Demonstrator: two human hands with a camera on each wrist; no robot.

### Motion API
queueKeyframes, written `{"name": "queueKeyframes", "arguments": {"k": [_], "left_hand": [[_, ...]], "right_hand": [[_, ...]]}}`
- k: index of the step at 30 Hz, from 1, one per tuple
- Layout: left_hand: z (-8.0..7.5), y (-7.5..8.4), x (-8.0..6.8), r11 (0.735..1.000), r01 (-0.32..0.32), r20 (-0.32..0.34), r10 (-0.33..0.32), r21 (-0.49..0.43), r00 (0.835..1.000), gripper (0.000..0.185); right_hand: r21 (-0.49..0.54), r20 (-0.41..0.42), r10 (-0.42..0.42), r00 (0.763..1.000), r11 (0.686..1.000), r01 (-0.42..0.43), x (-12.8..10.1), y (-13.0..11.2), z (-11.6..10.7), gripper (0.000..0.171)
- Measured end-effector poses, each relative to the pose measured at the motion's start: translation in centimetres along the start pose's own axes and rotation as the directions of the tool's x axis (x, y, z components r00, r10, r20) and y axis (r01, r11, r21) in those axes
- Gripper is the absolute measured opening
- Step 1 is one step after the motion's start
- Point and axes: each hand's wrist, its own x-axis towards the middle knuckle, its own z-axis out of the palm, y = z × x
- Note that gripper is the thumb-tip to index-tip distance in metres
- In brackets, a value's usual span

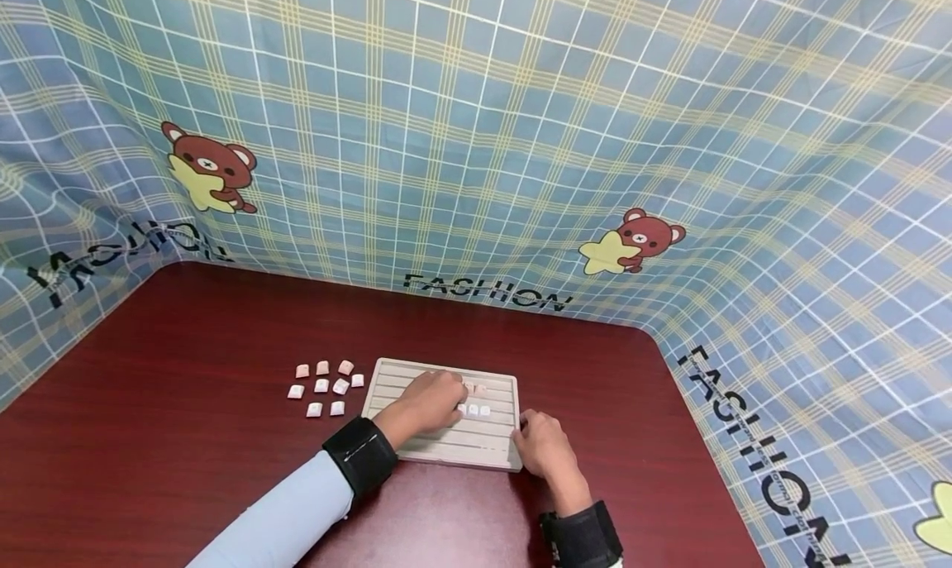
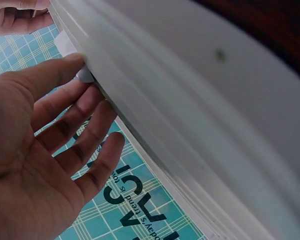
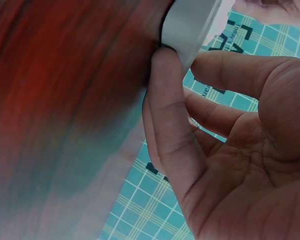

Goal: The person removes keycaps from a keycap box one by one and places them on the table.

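A cream ridged tray (image 1: 454,452) lies on the table with its long side towards me. My left hand (image 1: 431,403) reaches over its middle and pinches a small pale keycap (image 2: 84,75) between thumb and fingertips, close to the ridges. Just right of those fingers, pinkish keycaps (image 1: 481,390) sit in one row of the tray, and several white keycaps (image 1: 473,410) stand in a row nearer to me. At the tray's right edge, my right hand (image 1: 545,442) grips the rim near the front corner, thumb on one side and fingers on the other.
Left of the tray, several loose keycaps (image 1: 321,385), white and pinkish, are spread on the dark red table (image 1: 186,436). A blue checked cloth (image 1: 416,138) with bears and lettering rises behind the table and along both sides.
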Motion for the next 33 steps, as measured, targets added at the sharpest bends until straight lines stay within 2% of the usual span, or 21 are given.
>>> {"name": "queueKeyframes", "arguments": {"k": [9,13,18,25,33], "left_hand": [[0.1,-0.2,0.2,1.000,-0.005,0.021,0.005,0.008,1.000,0.027],[0.0,-0.5,0.2,1.000,-0.007,0.024,0.008,-0.024,1.000,0.027],[-0.6,-0.9,0.1,0.997,0.009,0.027,-0.007,-0.075,1.000,0.010],[-2.0,-1.9,-1.2,0.997,0.039,0.032,-0.037,-0.064,0.999,0.005],[-3.4,-3.5,-3.4,0.998,0.046,-0.014,-0.047,-0.036,0.999,0.005]], "right_hand": [[-0.011,-0.005,-0.005,1.000,1.000,0.005,0.1,0.0,0.1,0.028],[-0.009,0.001,-0.002,1.000,1.000,0.002,0.1,0.0,0.1,0.028],[-0.010,0.003,0.011,1.000,1.000,-0.011,0.2,0.0,0.1,0.029],[-0.021,-0.010,-0.013,1.000,1.000,0.013,0.2,-0.2,-0.2,0.027],[-0.006,0.005,-0.008,1.000,1.000,0.008,0.2,0.1,-0.1,0.028]]}}
